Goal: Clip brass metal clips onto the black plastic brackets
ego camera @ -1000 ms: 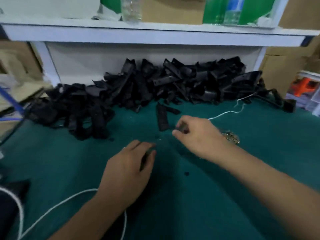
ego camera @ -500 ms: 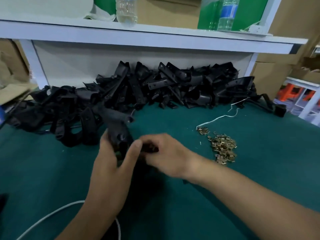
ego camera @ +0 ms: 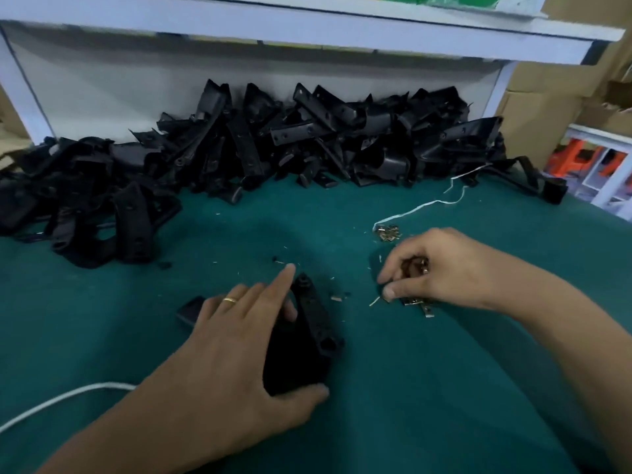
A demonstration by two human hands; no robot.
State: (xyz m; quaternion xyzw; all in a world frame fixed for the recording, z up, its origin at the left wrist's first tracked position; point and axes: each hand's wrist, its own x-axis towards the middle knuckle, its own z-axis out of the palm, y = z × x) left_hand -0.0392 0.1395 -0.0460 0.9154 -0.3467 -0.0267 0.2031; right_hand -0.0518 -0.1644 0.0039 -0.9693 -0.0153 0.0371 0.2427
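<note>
The left hand (ego camera: 236, 340) is lying with fingers spread over a black bracket (ego camera: 316, 323) on the green bench (ego camera: 427, 388), thumb hooked beneath it. The right hand (ego camera: 441, 268) is curling over brass clips (ego camera: 419, 302) (some hidden). Beyond, a bracket pile (ego camera: 273, 148) is leaning against the white shelf (ego camera: 307, 25).

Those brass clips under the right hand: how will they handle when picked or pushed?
Probably light and prone to scatter: the brass clips lie loose on the green mat, with a second cluster further back. Flat, angular shapes suggest they slide rather than roll. Likely fiddly; the right hand curls its fingertips to pinch them.
</note>
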